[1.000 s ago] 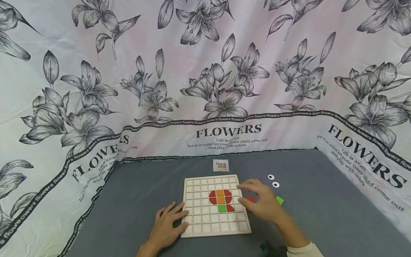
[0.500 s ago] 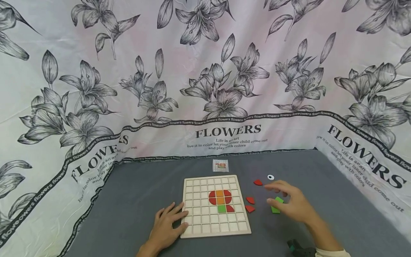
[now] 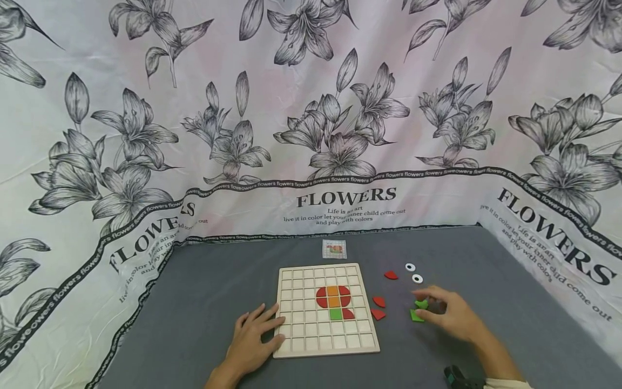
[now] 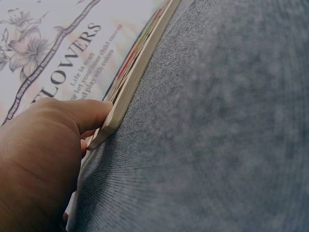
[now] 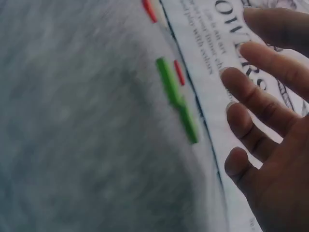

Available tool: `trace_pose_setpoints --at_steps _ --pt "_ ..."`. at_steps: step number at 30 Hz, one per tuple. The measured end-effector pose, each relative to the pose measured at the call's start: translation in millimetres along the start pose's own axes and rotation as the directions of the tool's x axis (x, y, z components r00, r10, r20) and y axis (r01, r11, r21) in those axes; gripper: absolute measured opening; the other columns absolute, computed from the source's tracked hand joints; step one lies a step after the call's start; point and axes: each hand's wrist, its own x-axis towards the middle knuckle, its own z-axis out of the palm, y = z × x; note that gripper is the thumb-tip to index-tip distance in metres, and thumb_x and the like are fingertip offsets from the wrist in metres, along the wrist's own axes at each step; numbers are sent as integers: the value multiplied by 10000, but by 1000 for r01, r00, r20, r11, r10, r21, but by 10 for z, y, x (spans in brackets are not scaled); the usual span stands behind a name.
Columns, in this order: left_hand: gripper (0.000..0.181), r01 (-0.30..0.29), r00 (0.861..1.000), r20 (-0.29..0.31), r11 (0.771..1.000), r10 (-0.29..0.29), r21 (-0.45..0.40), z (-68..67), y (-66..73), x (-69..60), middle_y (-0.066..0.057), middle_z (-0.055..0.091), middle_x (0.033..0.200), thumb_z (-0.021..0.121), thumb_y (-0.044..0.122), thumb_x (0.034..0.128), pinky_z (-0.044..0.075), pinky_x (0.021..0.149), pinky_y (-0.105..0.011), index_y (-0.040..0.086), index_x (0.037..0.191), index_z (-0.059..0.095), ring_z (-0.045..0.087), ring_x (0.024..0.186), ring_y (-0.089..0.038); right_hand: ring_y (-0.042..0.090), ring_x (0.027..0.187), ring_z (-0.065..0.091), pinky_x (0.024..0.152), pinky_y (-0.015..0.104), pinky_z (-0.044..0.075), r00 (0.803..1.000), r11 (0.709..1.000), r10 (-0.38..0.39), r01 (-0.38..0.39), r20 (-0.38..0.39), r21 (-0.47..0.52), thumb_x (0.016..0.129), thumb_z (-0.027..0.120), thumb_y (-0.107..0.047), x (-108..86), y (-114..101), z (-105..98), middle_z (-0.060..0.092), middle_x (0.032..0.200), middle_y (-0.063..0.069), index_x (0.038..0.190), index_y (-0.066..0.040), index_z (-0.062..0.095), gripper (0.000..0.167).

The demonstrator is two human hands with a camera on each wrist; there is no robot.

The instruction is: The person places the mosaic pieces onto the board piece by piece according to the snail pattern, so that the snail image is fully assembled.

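Observation:
Fingers spread, my left hand (image 3: 250, 341) rests along the left edge of a wooden grid board (image 3: 296, 340). In the left wrist view its thumb (image 4: 94, 112) touches the board's corner (image 4: 116, 116). On the grid lie red quarter-rounds around orange squares (image 3: 332, 296), with a green square (image 3: 336, 314) and one more red piece below. My right hand (image 3: 457, 315) hovers at two green pieces (image 3: 416, 315), thumb and forefinger apart on either side. The right wrist view shows nothing in the spread fingers (image 5: 241, 82); the green pieces (image 5: 170, 82) lie beyond them on the cloth.
Between board and right hand lie loose red pieces (image 3: 378, 314). Farther back are another red piece (image 3: 391, 275) and two white rings with black centres (image 3: 417, 279). A small pattern card (image 3: 334, 249) lies behind the board. Flower-printed cloth (image 3: 350, 205) walls the grey table.
My right hand has moved right, from the board's right edge to the green pieces, uncovering the red pieces and the rings. My left hand stays at the board's edge.

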Motion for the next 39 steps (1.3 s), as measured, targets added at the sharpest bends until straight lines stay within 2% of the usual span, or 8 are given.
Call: trace_pose_setpoints --at_steps 5,9,18,22,25,32,35,39 --pt "425 2 1000 3 1000 -2 2 6 -5 -3 -4 491 1426 590 481 929 164 1018 -635 199 1228 697 352 1346 -341 153 769 584 655 278 482 1000 1000 25 -25 12 -15 770 811 -107 -41 123 43 677 950 42 1043 -26 718 299" --pt "423 1 1000 2 1000 -1 5 7 -8 -1 -4 495 1422 592 483 927 169 1014 -637 202 1225 700 357 1343 -340 108 756 555 650 262 461 1000 997 23 -23 -5 -73 736 830 -107 -69 182 84 661 915 -4 996 -52 727 285" --pt "425 4 1000 15 1000 -4 3 1 -20 -14 -12 491 1426 591 480 930 168 1014 -644 201 1233 694 356 1343 -346 75 769 495 650 280 441 998 980 54 -46 35 -192 675 864 -99 -71 162 125 534 899 -77 931 -146 728 294" --pt "419 4 1000 15 1000 -4 -4 2 -14 -25 -18 493 1424 600 470 927 167 1009 -651 196 1229 697 358 1340 -354 77 784 515 670 293 461 995 971 81 -67 55 -230 676 856 -92 -72 135 139 514 905 -85 892 -170 718 268" --pt "416 2 1000 12 1000 -1 -4 9 -14 -31 -18 496 1421 601 466 927 167 1008 -651 196 1228 697 361 1338 -355 64 756 494 645 285 438 995 968 87 -75 40 -240 690 849 -96 -80 114 147 508 864 -97 889 -173 706 257" --pt "400 2 1000 10 1000 -2 -4 25 -20 -45 2 506 1412 597 462 931 168 1011 -642 208 1222 701 365 1338 -342 76 703 527 585 282 442 998 981 -33 22 -50 -194 727 834 -84 -32 4 139 592 855 -134 906 -166 709 232" --pt "398 0 1000 4 1000 0 -16 13 -17 -40 2 506 1411 601 460 929 169 1012 -638 208 1219 703 365 1337 -343 118 707 529 570 306 447 994 982 -76 60 -83 -181 729 833 -71 44 -113 112 600 869 -121 935 -146 723 246" --pt "398 -5 1000 -4 1000 5 -8 -12 -24 -27 7 500 1418 600 460 930 172 1016 -634 211 1223 701 363 1341 -337 102 743 533 595 332 477 989 980 -112 93 -98 -178 746 826 -65 169 -322 72 602 911 -116 998 -130 726 279"
